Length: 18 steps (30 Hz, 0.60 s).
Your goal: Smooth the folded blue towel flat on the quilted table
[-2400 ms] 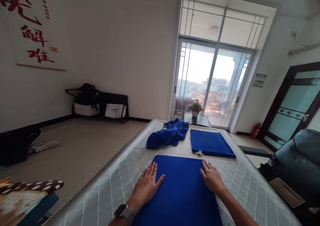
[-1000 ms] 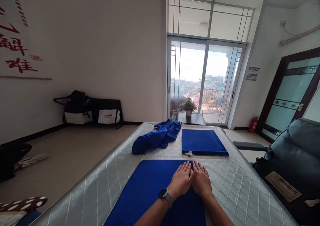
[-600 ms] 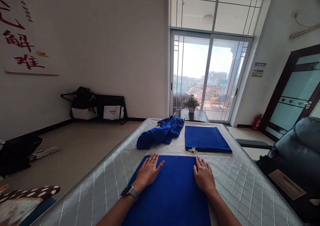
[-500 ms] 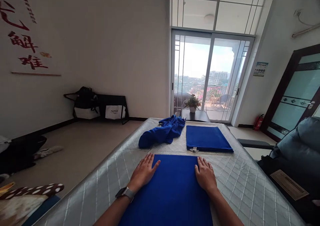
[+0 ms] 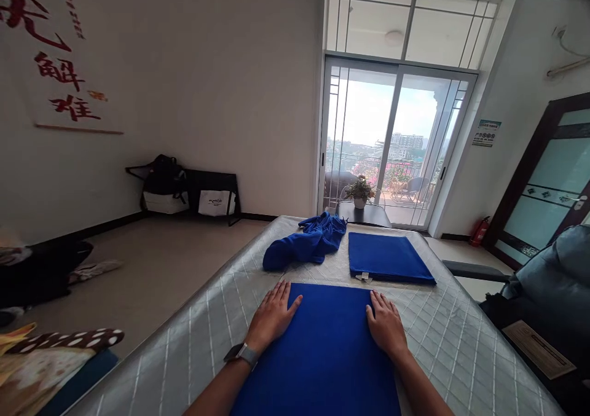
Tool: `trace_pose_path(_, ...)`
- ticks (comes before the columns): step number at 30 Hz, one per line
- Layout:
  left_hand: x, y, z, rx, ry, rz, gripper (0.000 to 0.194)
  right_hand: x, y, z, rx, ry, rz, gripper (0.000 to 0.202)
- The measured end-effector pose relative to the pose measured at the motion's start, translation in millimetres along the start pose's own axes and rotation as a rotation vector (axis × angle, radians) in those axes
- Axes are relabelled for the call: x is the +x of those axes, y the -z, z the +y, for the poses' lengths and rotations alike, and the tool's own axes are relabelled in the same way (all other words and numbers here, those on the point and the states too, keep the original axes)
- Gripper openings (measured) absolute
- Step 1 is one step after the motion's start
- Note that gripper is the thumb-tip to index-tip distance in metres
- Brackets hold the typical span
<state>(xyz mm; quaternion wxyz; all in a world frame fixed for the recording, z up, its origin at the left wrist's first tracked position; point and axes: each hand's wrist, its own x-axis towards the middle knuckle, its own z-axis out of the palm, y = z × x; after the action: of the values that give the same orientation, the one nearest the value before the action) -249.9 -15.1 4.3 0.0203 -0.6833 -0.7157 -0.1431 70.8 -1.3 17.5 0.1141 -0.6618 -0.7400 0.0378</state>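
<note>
A flat blue cloth (image 5: 329, 348) lies in front of me on the quilted silver-grey surface (image 5: 203, 324). My left hand (image 5: 271, 314) rests flat on its left edge near the far corner, thumb spread inward over the fabric. On the opposite edge, near the far right corner, lies my right hand (image 5: 386, 324) with fingers stretched out. Beyond them, a neatly folded blue cloth (image 5: 389, 256) with a small white tag sits at the right. To its left is a crumpled blue cloth (image 5: 306, 244). The near end of the flat cloth runs out of view.
At the right stands a dark armchair (image 5: 553, 293) close to the quilted surface. A potted plant (image 5: 360, 192) stands on a small dark table past the far edge. Patterned fabric (image 5: 50, 364) lies at lower left. A black bench (image 5: 216, 182) holds bags by the wall.
The whole view has shifted slightly, so everything sits a little further right. My hands stay flat on the same edges of the cloth.
</note>
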Motion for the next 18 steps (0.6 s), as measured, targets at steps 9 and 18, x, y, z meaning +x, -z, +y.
trace_pose_path(9, -2, 2.7, 2, -0.015, -0.007, 0.002, 0.081, -2, 2, -2, -0.044, -0.002, -0.043, 0.061)
trace_pose_path(18, 0, -7.8, -4, -0.054, -0.014, 0.045, 0.082, -5, 6, -5, -0.038, -0.017, -0.053, 0.061)
